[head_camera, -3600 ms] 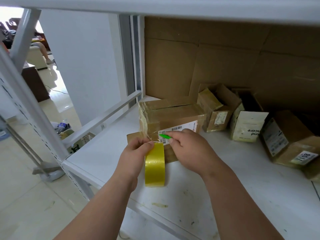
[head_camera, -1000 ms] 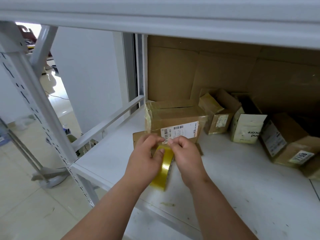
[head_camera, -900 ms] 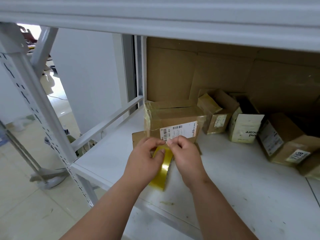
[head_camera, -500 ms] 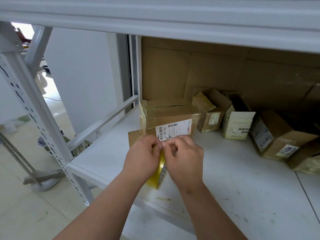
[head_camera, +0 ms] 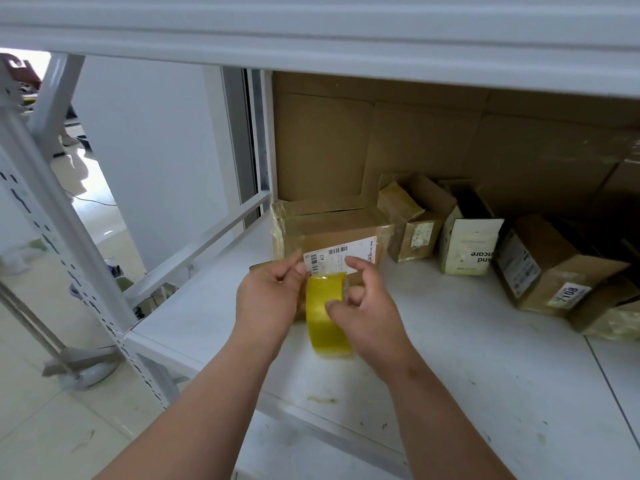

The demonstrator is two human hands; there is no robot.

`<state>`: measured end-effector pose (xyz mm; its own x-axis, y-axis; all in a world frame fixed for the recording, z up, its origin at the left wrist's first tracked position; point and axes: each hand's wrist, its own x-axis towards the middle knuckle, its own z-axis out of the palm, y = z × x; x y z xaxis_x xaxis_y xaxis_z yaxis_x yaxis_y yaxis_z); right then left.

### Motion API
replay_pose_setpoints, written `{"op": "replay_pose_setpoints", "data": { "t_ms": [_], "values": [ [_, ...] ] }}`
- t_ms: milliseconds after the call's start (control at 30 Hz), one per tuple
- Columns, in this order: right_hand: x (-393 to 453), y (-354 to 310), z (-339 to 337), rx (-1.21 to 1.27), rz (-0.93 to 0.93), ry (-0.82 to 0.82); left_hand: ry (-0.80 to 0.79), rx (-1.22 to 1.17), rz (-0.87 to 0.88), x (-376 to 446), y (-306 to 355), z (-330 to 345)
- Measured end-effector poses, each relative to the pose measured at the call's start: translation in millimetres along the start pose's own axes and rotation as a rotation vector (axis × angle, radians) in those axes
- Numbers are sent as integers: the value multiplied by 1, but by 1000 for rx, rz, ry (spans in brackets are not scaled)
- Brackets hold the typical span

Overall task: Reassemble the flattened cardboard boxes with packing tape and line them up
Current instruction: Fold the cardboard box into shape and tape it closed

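Observation:
A yellow packing tape roll [head_camera: 325, 317] stands on edge above the white shelf [head_camera: 485, 358], held between both hands. My left hand [head_camera: 268, 301] is against its left side, thumb and forefinger pinched together at the roll's top edge. My right hand [head_camera: 369, 308] curls its fingers round the right side. Just behind the roll sits a taped brown box with a white barcode label [head_camera: 329, 230]. A flat cardboard piece [head_camera: 258, 268] pokes out behind my left hand, mostly hidden.
Several smaller boxes [head_camera: 467, 244] stand in a rough row to the right, along large cardboard sheets [head_camera: 433, 143] leaning on the back. A shelf board [head_camera: 311, 32] hangs low overhead. The rack upright [head_camera: 69, 244] and rail [head_camera: 197, 251] are at left.
My hands have drawn slightly apart and the roll has turned, so its yellow outer band faces me. The green tool seen in my right hand earlier is not visible now.

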<state>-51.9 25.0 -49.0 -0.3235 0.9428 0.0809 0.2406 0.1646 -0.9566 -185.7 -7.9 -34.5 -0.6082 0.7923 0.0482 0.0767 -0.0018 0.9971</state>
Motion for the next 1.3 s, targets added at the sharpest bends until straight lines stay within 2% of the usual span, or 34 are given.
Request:
{"op": "replay_pose_setpoints", "data": {
  "t_ms": [67,200,300,467,567,700,867,1000,1067,1200,1300],
  "values": [
    [4,-3,-11,-136,-36,78,18,22,47,7,3,0],
    [11,-11,-33,-540,-37,155,115,311,231,20,9,2],
    [15,-5,-50,-790,5,206,100,423,244,32,8,5],
    [24,17,-67,-1011,194,123,5,546,203,49,3,10],
    [27,27,-67,-1091,198,52,0,594,216,58,-5,8],
    [44,24,-59,-1017,117,168,39,586,249,66,-16,5],
    [72,18,-38,-532,73,251,-8,560,293,69,-20,-1],
    [91,20,-29,-349,104,225,-27,577,332,73,-21,-11],
    [94,19,-26,-326,105,219,-5,578,288,76,-23,-15],
    [89,19,-17,-415,30,209,66,314,89,85,-33,-22],
    [85,22,-14,-459,-24,192,78,315,52,89,-41,-23]
  ]
}}
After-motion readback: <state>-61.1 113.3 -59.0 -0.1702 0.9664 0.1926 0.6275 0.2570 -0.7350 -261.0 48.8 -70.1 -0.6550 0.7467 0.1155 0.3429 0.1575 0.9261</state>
